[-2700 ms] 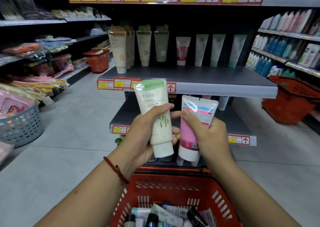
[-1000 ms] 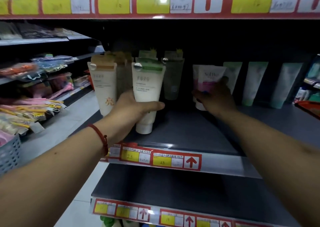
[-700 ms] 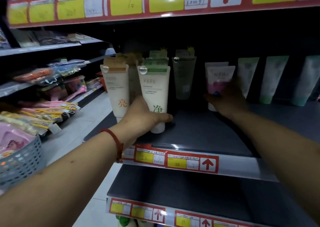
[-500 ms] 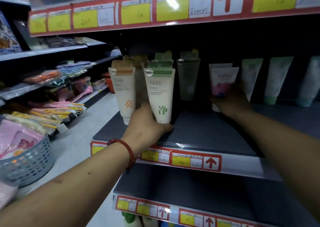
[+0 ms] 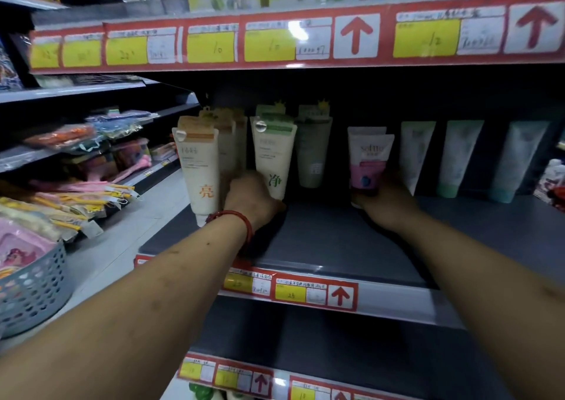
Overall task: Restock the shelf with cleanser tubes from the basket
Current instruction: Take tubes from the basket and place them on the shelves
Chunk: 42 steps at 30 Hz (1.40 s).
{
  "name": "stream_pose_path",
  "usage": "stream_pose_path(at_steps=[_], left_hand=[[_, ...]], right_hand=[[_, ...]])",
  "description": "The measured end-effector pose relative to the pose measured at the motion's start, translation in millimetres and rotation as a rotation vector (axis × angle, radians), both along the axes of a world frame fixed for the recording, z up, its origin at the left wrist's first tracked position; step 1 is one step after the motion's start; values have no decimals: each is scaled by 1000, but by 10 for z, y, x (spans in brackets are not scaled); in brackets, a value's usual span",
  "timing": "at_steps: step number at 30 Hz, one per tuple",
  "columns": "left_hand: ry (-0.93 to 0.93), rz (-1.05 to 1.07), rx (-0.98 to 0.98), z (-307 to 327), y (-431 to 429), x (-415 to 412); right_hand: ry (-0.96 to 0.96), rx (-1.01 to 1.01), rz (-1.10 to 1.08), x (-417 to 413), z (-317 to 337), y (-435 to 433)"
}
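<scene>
A cream cleanser tube with a green top stands cap-down on the grey shelf, and my left hand grips its lower end. To the right, my right hand holds the base of a white and pink tube, which stands in front of another tube of the same kind. A cream tube with an orange top stands just left of my left hand. More tubes line the back of the shelf. The basket is out of view.
Pale green tubes stand along the shelf's right side. A price-label rail runs along the shelf's front edge, with another shelf above and one below. A grey basket of packaged goods sits on the floor at left.
Both hands carried the tubes from above the red basket to the shelf and stood them cap-down. In the last second the left hand's tube came down onto the shelf.
</scene>
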State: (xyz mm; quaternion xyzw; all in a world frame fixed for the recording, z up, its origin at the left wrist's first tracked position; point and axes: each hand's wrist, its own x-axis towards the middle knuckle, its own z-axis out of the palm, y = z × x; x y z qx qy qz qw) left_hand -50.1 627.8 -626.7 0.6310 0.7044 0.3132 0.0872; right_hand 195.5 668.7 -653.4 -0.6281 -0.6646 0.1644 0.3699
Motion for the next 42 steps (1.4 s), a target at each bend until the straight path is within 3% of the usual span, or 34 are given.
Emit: stream_pose_path(at_steps=[15,22,28,34,42], left_hand=[[-99,30,-60,-57,-116,-31],[184,-33,-22,245,-919,39],[417,-156,76,393,-1943,55],[483,-231,120,54,-2771,53],[421,-378,62,-951,-3609,111]], right_hand=[[-49,-61,-41,-9,152,-297],[-26,126,-35,-79,543,-1138],[-288,242,200,-219,690,-2170],[-454,227,307,-292,306,-3124],[-417,14,390,-221,-766,-3990]])
